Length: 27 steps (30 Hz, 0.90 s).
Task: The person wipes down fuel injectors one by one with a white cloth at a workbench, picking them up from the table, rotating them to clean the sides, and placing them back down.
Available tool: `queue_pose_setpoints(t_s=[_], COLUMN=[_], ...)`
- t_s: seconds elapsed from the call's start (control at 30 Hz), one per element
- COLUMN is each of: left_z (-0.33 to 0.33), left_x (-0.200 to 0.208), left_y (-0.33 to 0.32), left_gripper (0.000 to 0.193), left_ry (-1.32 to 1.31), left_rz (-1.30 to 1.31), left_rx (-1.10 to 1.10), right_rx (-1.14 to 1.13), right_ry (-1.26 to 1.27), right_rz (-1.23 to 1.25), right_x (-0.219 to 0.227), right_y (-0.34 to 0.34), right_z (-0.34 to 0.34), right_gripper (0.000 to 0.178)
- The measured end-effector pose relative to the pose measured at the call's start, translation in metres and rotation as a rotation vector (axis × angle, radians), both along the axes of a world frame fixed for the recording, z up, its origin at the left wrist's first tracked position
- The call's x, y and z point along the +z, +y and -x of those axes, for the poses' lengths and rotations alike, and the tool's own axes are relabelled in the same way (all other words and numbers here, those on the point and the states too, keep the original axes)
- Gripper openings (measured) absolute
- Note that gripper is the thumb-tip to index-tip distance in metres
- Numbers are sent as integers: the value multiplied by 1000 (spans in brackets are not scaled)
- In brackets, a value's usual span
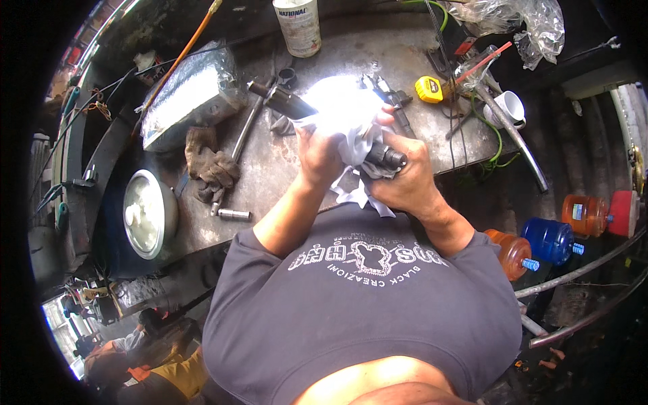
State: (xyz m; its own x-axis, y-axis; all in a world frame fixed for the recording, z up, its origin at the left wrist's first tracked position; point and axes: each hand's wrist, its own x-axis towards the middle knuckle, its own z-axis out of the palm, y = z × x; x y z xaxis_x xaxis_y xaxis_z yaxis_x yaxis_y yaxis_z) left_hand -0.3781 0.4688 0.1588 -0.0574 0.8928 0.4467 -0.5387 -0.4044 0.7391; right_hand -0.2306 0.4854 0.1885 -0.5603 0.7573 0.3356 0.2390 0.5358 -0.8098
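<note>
My left hand (318,154) is closed on a white cloth (358,145) that is bunched up in front of my chest. My right hand (407,177) grips a dark cylindrical metal part (385,158), with the cloth wrapped partly around it. A stepped, threaded-looking end sticks out by the right thumb. Beyond the left hand juts a dark metal tube (289,102); glare on the cloth hides whether it is the same piece. Just past the right fingers, slim dark metal parts (398,108) lie on the worn metal table (270,196).
To the left are brown work gloves (209,165), a long-handled socket wrench (248,128), a plastic-wrapped box (189,101) and a lidded pot (150,214). A white bucket (298,30), yellow tape measure (428,89) and mug (506,109) stand farther off. Large water bottles (548,241) are at right.
</note>
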Motion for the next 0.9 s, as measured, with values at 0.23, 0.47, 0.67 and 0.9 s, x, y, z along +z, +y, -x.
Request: queue_pose_setpoints(t_s=[0.23,0.47,0.67,0.9], left_z=[3,1,-8,-1], left_x=[31,23,23,22], left_y=[-32,-19,-9,-10], left_gripper=[27,27,27,24], left_ry=[158,313,491,724], left_rz=[-17,-27,-9,-53], left_rx=[-122,92,411,473], right_rx=[542,342,-11,-162], right_ry=[191,334,126,-19], right_rz=[408,243,-100,-361], right_x=[-36,9,8,15], right_y=[-1,1,-2,-1], right_z=[-15,-2,4,2], right_gripper=[58,46,25,20])
